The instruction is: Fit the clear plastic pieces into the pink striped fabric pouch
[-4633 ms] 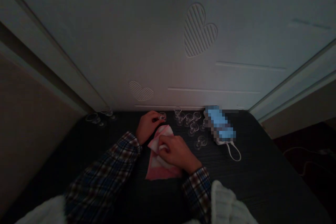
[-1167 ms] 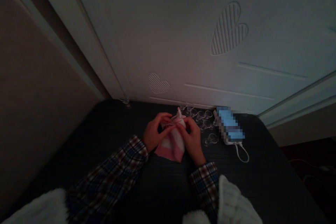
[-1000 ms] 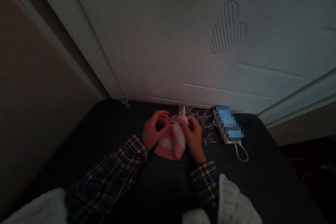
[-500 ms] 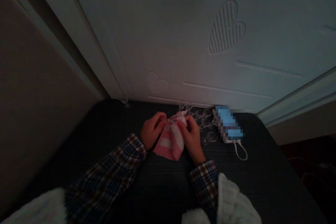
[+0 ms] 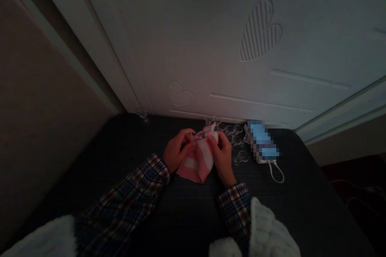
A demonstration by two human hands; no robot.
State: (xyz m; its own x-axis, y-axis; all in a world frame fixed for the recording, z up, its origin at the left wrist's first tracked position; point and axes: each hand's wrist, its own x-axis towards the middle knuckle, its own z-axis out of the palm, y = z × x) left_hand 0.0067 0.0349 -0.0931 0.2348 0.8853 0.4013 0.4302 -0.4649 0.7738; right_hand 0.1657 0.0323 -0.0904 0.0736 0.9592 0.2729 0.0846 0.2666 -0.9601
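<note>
A pink and white cloth hangs bunched between my hands, just above the dark table. My right hand is closed on its upper right part, thumb pressed into the fabric. My left hand pinches a small clear piece at the cloth's upper edge; its thumb also lies against the fabric. Most of that piece is hidden by fingers and cloth. Several similar clear pieces with round rims stand behind and to the right of my right hand.
A phone with a blurred lit screen and a white looped cable lies right of the clear pieces. Another clear piece is at the table's far left. A white panel with raised hearts borders the dark table at the back.
My hands have shifted slightly right. The cloth is bunched more tightly around the clear piece, its top fold turned over near my right fingers.
</note>
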